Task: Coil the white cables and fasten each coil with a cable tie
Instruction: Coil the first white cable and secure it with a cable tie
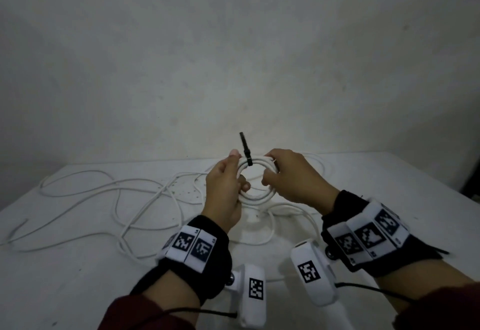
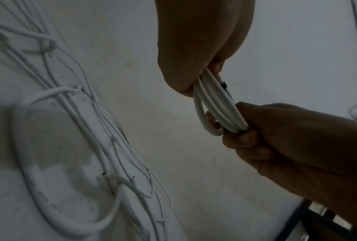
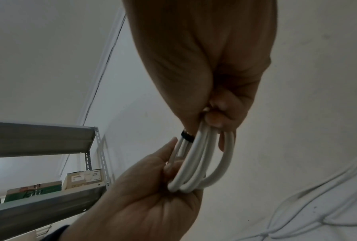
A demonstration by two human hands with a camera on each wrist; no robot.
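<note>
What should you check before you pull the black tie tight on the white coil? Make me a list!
1. Left hand grips the coil: ok.
2. Right hand grips the other side: ok.
3. Cable tie wrapped round the coil's top, tail sticking up: ok.
4. All loops inside the tie: cannot tell; fingers hide part of the bundle.
5. Coil lifted off the table, apart from the loose cables: ok.
6. Tie already tight: cannot tell.

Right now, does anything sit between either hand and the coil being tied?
Nothing visible does. The left hand and right hand both grip the white cable coil directly, with the black cable tie already looped round its top.
</note>
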